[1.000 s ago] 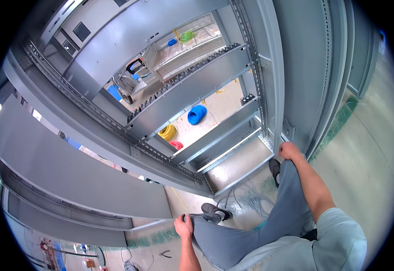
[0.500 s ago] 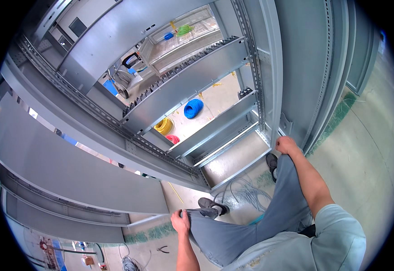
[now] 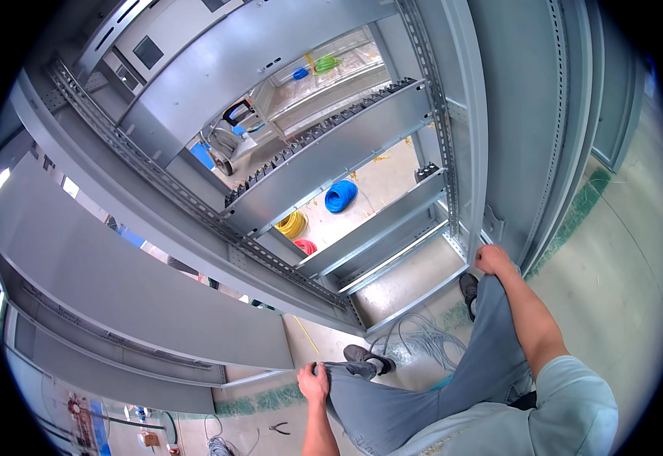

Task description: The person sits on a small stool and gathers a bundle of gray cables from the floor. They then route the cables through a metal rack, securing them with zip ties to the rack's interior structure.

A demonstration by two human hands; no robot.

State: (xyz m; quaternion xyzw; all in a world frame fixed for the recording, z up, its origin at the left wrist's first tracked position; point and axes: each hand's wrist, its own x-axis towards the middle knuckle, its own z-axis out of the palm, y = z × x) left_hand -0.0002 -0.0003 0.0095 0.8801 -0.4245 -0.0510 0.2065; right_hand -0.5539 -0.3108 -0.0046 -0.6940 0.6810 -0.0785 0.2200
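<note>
My left hand (image 3: 314, 382) is at the left knee of my grey trousers (image 3: 377, 399), its fingers curled over the cloth. At the other knee, my right hand (image 3: 492, 260) is closed around the trouser leg, close to the front upright of a grey metal cabinet frame (image 3: 477, 175). The undersides of both hands are hidden. Ahead stands the open frame, with a metal crossbar (image 3: 339, 159) bearing a row of black holders (image 3: 320, 129) and a lower crossbar (image 3: 377, 224).
Grey cable (image 3: 426, 338) lies loosely coiled between my shoes. Through the frame show blue (image 3: 340, 196), yellow (image 3: 292, 224) and red (image 3: 306, 246) wire coils on the floor. A large grey panel (image 3: 142, 281) stands left; pliers (image 3: 279, 429) lie at lower left.
My view has tilted slightly, so the frame and floor sit lower and further right in the picture. Both hands stay at my knees.
</note>
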